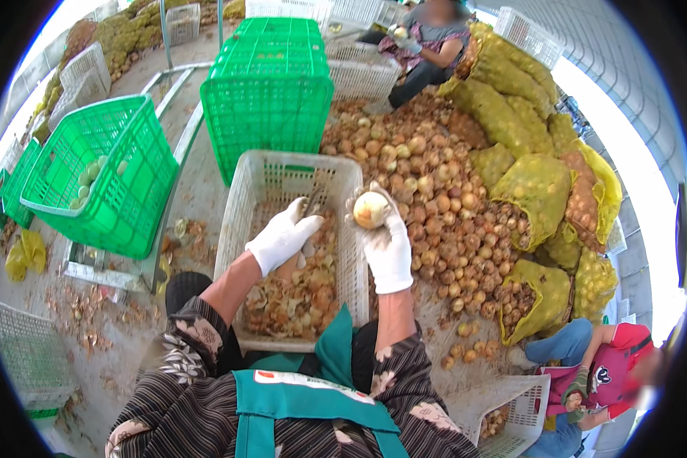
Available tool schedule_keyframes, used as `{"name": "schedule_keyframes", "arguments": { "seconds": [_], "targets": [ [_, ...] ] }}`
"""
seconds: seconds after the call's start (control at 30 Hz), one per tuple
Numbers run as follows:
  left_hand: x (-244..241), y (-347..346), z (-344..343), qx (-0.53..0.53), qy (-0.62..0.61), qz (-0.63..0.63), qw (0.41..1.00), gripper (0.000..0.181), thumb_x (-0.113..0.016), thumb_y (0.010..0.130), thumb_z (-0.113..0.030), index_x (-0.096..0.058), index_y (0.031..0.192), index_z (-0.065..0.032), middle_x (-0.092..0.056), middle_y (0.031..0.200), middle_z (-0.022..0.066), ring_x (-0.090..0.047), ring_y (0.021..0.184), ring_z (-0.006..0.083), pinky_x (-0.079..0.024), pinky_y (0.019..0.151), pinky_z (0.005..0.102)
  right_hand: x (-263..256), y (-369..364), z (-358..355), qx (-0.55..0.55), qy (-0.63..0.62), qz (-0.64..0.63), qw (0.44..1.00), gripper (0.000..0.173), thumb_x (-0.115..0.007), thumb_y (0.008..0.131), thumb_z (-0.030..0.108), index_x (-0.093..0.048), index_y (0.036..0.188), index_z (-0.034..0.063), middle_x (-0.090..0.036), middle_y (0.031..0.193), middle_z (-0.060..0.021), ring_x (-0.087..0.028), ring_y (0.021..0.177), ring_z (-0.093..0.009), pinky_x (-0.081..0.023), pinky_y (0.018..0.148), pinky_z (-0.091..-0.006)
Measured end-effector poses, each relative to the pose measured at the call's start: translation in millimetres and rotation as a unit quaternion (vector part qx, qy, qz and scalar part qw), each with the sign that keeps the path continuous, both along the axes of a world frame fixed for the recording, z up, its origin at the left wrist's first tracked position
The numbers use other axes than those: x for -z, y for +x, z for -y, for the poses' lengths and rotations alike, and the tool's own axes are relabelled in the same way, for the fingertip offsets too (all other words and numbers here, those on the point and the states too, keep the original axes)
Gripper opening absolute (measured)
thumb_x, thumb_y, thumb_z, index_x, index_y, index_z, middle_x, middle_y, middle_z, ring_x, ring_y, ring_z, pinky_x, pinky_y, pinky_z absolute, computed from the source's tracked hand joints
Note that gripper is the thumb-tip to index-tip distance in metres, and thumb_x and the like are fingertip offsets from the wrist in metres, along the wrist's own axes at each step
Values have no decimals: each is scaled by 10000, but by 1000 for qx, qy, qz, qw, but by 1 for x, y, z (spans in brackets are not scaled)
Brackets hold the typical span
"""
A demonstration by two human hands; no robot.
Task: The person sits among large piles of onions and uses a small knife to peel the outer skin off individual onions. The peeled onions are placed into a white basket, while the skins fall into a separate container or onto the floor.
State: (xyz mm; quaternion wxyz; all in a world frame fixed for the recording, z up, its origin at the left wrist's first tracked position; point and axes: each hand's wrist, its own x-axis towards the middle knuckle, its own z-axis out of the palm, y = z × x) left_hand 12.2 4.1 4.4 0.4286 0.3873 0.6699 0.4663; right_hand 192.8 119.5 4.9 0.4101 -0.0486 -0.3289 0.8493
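My right hand (pixel 390 252), in a white glove with soiled fingers, holds a pale onion (pixel 370 210) over the right rim of a white plastic crate (pixel 352 263). Inside that crate lies a layer of loose onion skins (pixel 289 306). My left hand (pixel 286 233), also gloved in white, is above the skins. From it a dark narrow tool (pixel 316 197), which looks like a knife, points away from me; the fingers cover its handle. A gap separates the tool from the onion.
A heap of unpeeled onions (pixel 435 189) spreads to the right, bordered by yellow mesh sacks (pixel 532 194). Upside-down green crates (pixel 266 91) stand ahead. On the left, a green crate (pixel 109 194) holds peeled onions (pixel 91 177). Two people (pixel 435 51) sit nearby, each handling an onion.
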Motion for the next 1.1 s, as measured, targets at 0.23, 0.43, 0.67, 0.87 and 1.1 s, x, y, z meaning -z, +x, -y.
{"name": "schedule_keyframes", "arguments": {
  "seconds": [0.23,0.43,0.67,0.87,1.1],
  "targets": [
    [2,-14,11,-61,26,195,979,459,-527,1014,-264,-475,1403,-24,-656,816,108,-650,595,184,-533,488,342,-4,-4,2,27,-164,-86,982,406,-429,1003,89,-467,1385,-41,-517,1333,-238,-558,1212,-419,-535,1028,-527],
    [-39,20,15,1,107,53,993,573,-526,1017,-339,-364,1499,-76,-655,772,95,-616,526,161,-502,506,292,-11,0,11,109,-26,47,993,458,-408,924,10,-456,1376,-48,-521,1330,-212,-573,1208,-325,-525,1043,-495],
    [-8,36,15,70,259,-334,904,797,-637,920,-163,-206,1583,-60,-666,1084,233,-696,880,388,-553,753,416,-7,-7,18,80,19,71,994,456,-421,901,-27,-423,1357,-35,-542,1317,-209,-584,1205,-301,-519,1027,-474],
    [-22,37,19,95,170,-341,920,837,-632,912,-163,-157,1593,-55,-665,807,239,-676,705,410,-533,647,452,1,-7,18,67,28,75,995,419,-455,915,-34,-434,1334,-23,-561,1334,-189,-597,1198,-283,-523,1015,-461],
    [-12,25,17,95,223,-304,921,747,-627,940,-181,-244,1576,-92,-658,784,246,-669,664,385,-531,634,433,-11,-3,26,58,54,125,989,450,-468,856,-36,-477,1305,-10,-576,1306,-168,-608,1157,-250,-521,1021,-427]
  ]
}}
